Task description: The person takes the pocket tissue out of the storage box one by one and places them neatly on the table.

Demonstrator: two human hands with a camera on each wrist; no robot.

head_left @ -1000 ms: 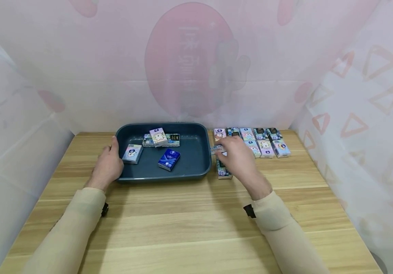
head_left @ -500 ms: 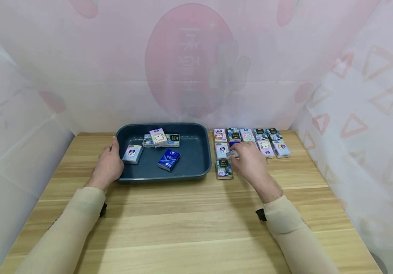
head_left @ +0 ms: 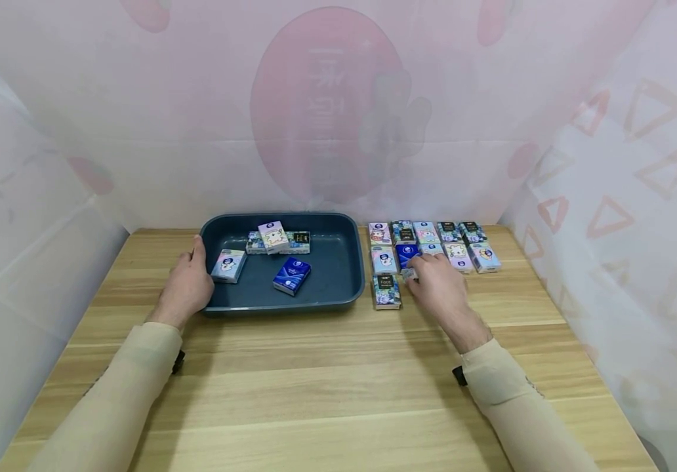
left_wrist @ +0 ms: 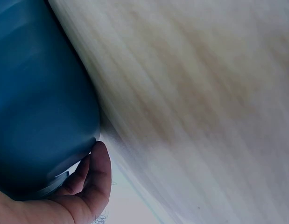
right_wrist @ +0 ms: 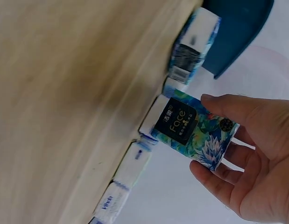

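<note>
My left hand [head_left: 185,287] holds the left end of a dark teal tray [head_left: 335,265]; in the left wrist view its fingers [left_wrist: 98,175] curl at the tray's rim. Between thumb and fingers, my right hand [right_wrist: 263,161] pinches a blue floral "Face" tissue pack [right_wrist: 186,130]. In the head view this pack is mostly hidden by the right hand [head_left: 445,292], just in front of a dark blue tissue pack [head_left: 407,255]. Left of that hand, another floral tissue pack [head_left: 386,292] lies alone at the front of the rows.
Inside the tray lie a light blue pack [head_left: 228,265], a dark blue pack [head_left: 292,275], and a pale pack [head_left: 272,236] on top of floral packaging [head_left: 299,242]. Several packs stand in two rows right of the tray. The wooden table [head_left: 291,393] meets a fabric wall [head_left: 155,164] behind.
My right hand has moved rightward with the floral tissue pack, from beside the tray to in front of the dark blue pack. My left hand has stayed on the tray.
</note>
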